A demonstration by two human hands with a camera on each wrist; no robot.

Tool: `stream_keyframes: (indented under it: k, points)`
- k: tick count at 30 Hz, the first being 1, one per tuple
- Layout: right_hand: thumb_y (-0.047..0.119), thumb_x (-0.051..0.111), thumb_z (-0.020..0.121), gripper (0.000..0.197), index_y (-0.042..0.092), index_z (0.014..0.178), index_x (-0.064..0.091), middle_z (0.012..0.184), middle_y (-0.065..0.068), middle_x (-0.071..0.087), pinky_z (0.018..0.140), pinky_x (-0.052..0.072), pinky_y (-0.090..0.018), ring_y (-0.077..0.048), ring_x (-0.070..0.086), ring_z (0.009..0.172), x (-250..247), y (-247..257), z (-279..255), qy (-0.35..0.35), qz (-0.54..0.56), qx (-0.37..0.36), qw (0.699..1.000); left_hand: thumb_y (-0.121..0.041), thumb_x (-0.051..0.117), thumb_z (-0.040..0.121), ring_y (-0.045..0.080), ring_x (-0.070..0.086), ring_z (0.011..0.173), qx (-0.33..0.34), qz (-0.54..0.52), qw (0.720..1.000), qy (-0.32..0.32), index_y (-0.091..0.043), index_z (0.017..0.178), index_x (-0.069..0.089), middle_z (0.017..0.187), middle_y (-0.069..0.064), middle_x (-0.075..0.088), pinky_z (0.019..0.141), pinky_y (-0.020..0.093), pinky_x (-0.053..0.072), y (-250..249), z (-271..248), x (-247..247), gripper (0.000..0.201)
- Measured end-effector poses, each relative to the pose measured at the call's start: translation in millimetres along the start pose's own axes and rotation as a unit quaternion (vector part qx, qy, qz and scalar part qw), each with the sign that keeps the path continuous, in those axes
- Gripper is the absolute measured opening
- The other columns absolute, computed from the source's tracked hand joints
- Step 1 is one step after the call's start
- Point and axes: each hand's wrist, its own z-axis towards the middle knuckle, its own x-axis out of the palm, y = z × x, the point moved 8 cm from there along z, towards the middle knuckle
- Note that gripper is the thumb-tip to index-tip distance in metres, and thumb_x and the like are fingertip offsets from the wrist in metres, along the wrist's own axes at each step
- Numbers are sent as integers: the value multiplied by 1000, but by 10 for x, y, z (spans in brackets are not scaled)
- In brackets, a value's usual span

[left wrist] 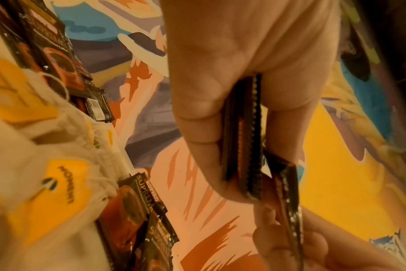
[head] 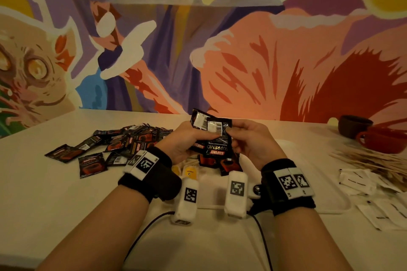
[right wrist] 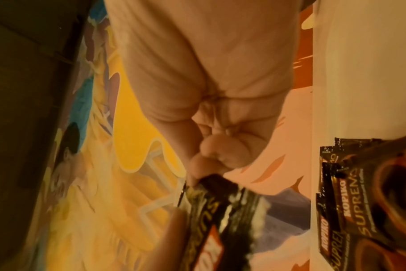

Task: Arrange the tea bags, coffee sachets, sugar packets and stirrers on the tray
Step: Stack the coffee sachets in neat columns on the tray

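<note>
The white tray (head: 326, 209) is the anchor here: it lies flat on the table straight ahead of the person, and both hands hover above its middle. Off the tray's left edge a loose heap of coffee sachets (head: 114, 145) sprawls on the table; off its right edge lie the wooden stirrers (head: 370, 158) and white sugar packets (head: 356, 182). On the tray's near-left part sit yellow-tagged tea bags (head: 191, 172), with a few sachets just beyond them. Above these, the left hand (head: 187, 141) clamps a small stack of sachets (head: 214, 136) between thumb and fingers, long axis running away from the person, while the right hand (head: 253, 141) pinches the stack's right edge. Placing the stack likely means going straight down, both hands equally near
</note>
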Motion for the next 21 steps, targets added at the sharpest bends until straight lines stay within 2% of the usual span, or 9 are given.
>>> stream_keyframes:
  k: [4, 7, 9, 10, 12, 14, 17, 19, 21]
  points:
    - [-7, 53, 87, 14, 7, 84, 56, 70, -9, 61, 39, 45, -18, -9, 54, 41, -13, 9, 11, -19, 68, 0, 997, -26, 66, 79, 24, 67, 88, -23, -38, 999, 17, -2, 110, 64, 100, 15, 69, 78, 34, 54, 47, -17, -67, 39]
    - [-12, 44, 87, 16, 2, 83, 51, 82, -17, 65, 56, 57, -23, -20, 65, 58, -10, 13, 36, -12, 182, -11, 983, -27, 68, 71, 14, 65, 72, -59, -45, 996, 42, -5, 105, 65, 93, 11, 68, 66, 26, 55, 119, -37, -100, 40]
    - [-19, 34, 82, 26, -2, 78, 54, 77, -18, 65, 67, 59, -27, -26, 67, 68, 11, 38, 28, 0, 199, -36, 979, -33, 67, 72, 18, 67, 76, -77, -60, 995, 22, -7, 104, 65, 96, 14, 67, 71, 30, 56, 169, -29, -161, 41]
    - [-22, 30, 76, 32, -4, 73, 56, 74, -18, 64, 68, 59, -27, -27, 67, 69, 35, 41, 22, 8, 188, -48, 981, -35, 68, 74, 22, 67, 82, -78, -68, 995, 7, -7, 102, 65, 97, 16, 68, 76, 34, 56, 182, -21, -197, 40]
    - [-16, 34, 63, 30, -7, 61, 62, 72, -17, 61, 67, 57, -23, -25, 64, 70, 107, 21, 0, 23, 110, -68, 991, -24, 67, 81, 25, 67, 87, -50, -85, 995, -20, -7, 97, 67, 93, 14, 70, 79, 38, 55, 139, -20, -251, 24]
    - [-8, 40, 55, 32, 5, 55, 70, 74, -13, 62, 70, 52, -22, -23, 60, 74, 201, -13, -22, 45, -16, -82, 995, -4, 66, 83, 22, 68, 80, -16, -64, 996, -66, -4, 97, 66, 89, 14, 70, 69, 33, 56, 101, -15, -343, 14]
    - [-18, 41, 73, 31, 2, 74, 65, 71, -11, 59, 61, 45, -23, -20, 55, 66, 201, -90, 9, 37, -42, -19, 998, 8, 64, 79, 20, 68, 70, 8, -18, 994, -108, 1, 101, 64, 88, 16, 69, 57, 27, 56, 57, -40, -413, 23]
    - [-15, 49, 82, 24, 6, 88, 59, 73, -6, 55, 56, 48, -20, -13, 56, 60, 207, -71, 1, 41, -41, -15, 998, 8, 66, 77, 26, 68, 80, 15, 1, 994, -111, 2, 106, 63, 96, 21, 69, 67, 33, 58, 45, -36, -420, 30]
    - [-12, 55, 82, 26, 10, 96, 58, 76, -4, 57, 62, 50, -25, -15, 58, 67, 200, -102, 23, 52, -68, -19, 996, 7, 68, 76, 31, 66, 88, 11, 8, 993, -115, 2, 107, 64, 103, 24, 68, 78, 40, 55, 45, -48, -417, 32]
